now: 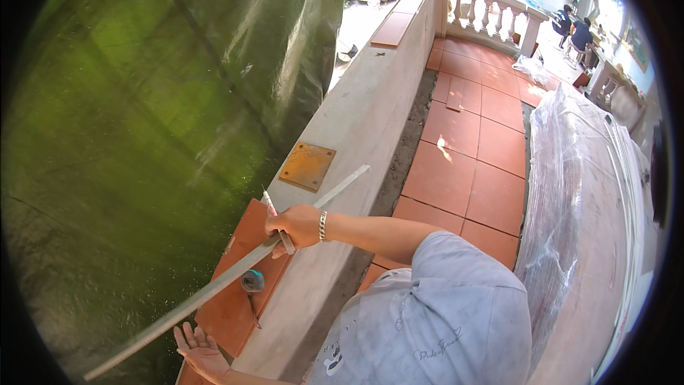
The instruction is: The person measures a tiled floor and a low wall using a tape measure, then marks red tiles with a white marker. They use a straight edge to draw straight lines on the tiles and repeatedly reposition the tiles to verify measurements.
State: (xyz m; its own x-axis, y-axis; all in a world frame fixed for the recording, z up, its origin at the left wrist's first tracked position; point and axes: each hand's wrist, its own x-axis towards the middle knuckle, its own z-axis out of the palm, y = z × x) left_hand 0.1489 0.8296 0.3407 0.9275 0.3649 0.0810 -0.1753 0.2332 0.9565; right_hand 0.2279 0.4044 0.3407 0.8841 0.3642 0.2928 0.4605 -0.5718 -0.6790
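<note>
My right hand (296, 227), with a chain bracelet at the wrist, is closed around a long grey metal bar (214, 287). A slim white-and-red pen (269, 203) is gripped in the same hand, its thin tip pointing up and away. The bar slants from the lower left across terracotta tiles (226, 319) and over the wall top. Just below its near part, my left hand (203, 353) is open, palm up and fingers spread, apparently not touching it. A dark and teal tape measure (253, 281) lies on the tiles between my hands.
A rusty square metal plate (308, 166) is set on the low wall (356, 117). Green sheeting (157, 135) hangs along the left. Terracotta floor tiles (499, 189) run to a balustrade (484, 13). Plastic-wrapped goods (563, 192) stand at right; two people (581, 34) sit far off.
</note>
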